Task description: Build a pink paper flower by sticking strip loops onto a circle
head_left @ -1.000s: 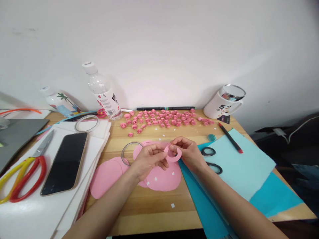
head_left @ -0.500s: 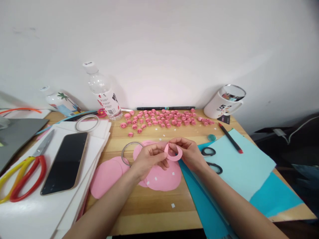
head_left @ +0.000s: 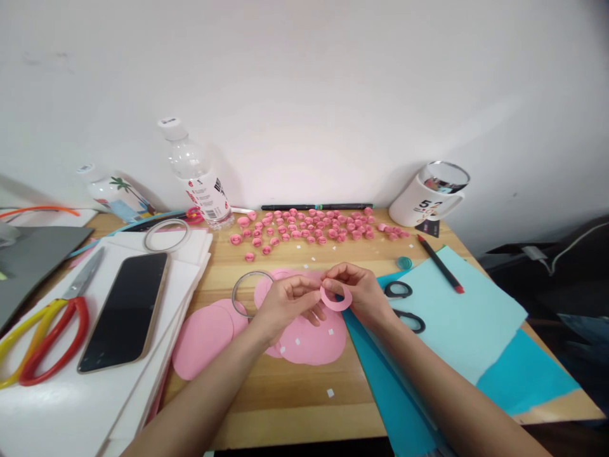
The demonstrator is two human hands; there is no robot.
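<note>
Where the hands meet: left hand [head_left: 285, 304] and right hand [head_left: 364, 295] both pinch a thin pink paper ring [head_left: 336, 297], just above the desk [head_left: 285, 406].
Circles [head_left: 311, 339]: flat, round, pink paper, under the hands.
Rolls [head_left: 309, 228]: tiny pink curls, farther back.
Mug [head_left: 425, 200]: white, shiny rim, a "5".

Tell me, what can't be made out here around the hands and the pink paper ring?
Head view:
- Pink paper ring: where it is pinched is covered by the left hand and right hand.
- Black scissors: blades hidden behind the right hand.
- Red and yellow scissors: handles cut off by the left edge.
- Mug: print too small to read.
</note>
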